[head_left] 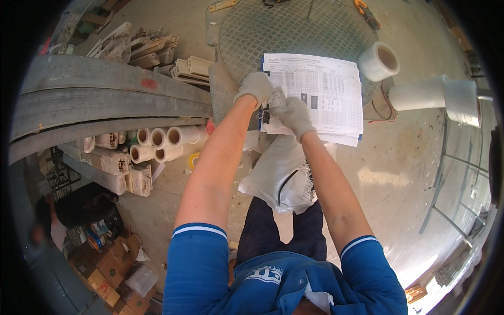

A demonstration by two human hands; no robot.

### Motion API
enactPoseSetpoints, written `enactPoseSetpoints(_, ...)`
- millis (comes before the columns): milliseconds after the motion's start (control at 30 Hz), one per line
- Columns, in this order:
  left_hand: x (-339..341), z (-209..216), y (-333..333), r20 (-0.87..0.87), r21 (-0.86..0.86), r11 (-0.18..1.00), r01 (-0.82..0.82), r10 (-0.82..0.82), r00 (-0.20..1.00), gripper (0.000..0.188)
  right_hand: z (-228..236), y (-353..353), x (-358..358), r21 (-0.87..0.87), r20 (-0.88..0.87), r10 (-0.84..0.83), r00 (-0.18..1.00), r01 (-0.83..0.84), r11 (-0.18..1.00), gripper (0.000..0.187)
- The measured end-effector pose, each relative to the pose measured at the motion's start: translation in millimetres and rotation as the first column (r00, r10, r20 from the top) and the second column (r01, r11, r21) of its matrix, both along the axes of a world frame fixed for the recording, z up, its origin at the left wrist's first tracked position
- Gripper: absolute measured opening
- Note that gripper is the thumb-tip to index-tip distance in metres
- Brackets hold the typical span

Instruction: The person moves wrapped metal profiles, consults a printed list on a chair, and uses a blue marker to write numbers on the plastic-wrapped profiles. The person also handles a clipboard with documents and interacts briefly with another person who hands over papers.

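Observation:
Printed sheets of paper with tables (325, 105) lie stacked on a blue clipboard (261, 65), whose edge shows past them. My left hand (254, 88), in a pale work glove, is closed at the clipboard's left edge beside a black clip. Over the left part of the sheets is my right hand (295, 114), gloved too, fingers bent together toward the left one. What its fingertips hold, if anything, I cannot make out. A black binder clip (264, 115) sits on the left edge, just below the hands.
The papers rest by a round patterned tabletop (283, 29). A film roll (379, 61) stands at its right, with longer wrapped rolls (436, 94) beyond. Long metal beams (105, 94) and several film rolls (173, 137) lie left. A white sack (278, 176) is before my legs.

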State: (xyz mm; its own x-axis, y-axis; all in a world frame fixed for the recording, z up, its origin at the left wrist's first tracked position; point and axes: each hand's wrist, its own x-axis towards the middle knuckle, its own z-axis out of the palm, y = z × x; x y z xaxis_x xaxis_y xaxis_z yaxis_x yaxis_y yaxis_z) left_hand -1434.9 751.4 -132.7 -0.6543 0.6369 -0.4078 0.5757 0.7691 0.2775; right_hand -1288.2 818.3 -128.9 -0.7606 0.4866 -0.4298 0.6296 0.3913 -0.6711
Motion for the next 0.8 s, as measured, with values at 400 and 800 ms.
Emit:
enactPoseSetpoints(400,6,25,-16,0.021,0.146,0.951,-0.273,0.273,0.962,0.049,24,14,30,-0.024,-0.143,-0.027,0.989,0.024,0.999,0.058)
enactPoseSetpoints(800,33,-1,-77,0.694,0.134,0.76,-0.636,0.386,0.607,0.041,-39,100,192,-0.365,-0.095,-0.729,0.678,0.657,0.659,0.059)
